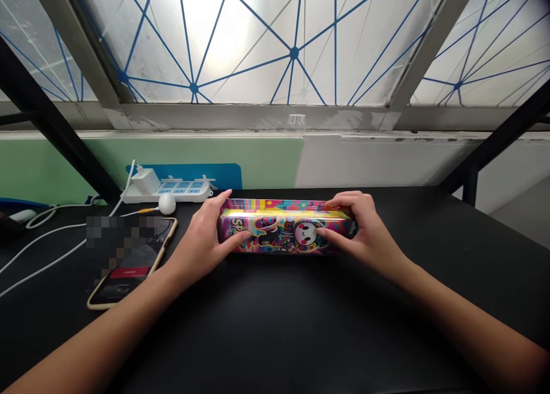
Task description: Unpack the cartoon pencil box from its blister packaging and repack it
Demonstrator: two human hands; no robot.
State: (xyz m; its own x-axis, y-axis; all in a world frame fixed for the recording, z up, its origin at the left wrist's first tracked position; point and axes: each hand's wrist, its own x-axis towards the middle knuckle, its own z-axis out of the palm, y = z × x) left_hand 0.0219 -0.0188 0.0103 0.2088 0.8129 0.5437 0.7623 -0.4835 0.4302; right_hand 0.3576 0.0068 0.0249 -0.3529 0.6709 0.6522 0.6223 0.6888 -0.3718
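Note:
A long, brightly coloured box [275,233] with cartoon prints lies lengthwise on the black table, a white round face printed near its right end. My left hand [210,231] grips the box's left end, thumb on the near side and fingers over the far edge. At the other end, my right hand [361,225] holds it the same way, its thumb beside the printed face. The upper side looks shiny and yellow under the light. What the box contains is hidden.
Left of the box, a phone [133,268] in a pale case lies on the black table [283,331]. Behind it sit a white power strip [183,189] with a plugged-in charger [146,181] and a white round object [167,203]. White cables [47,253] run leftward. Black frame bars slant at both sides.

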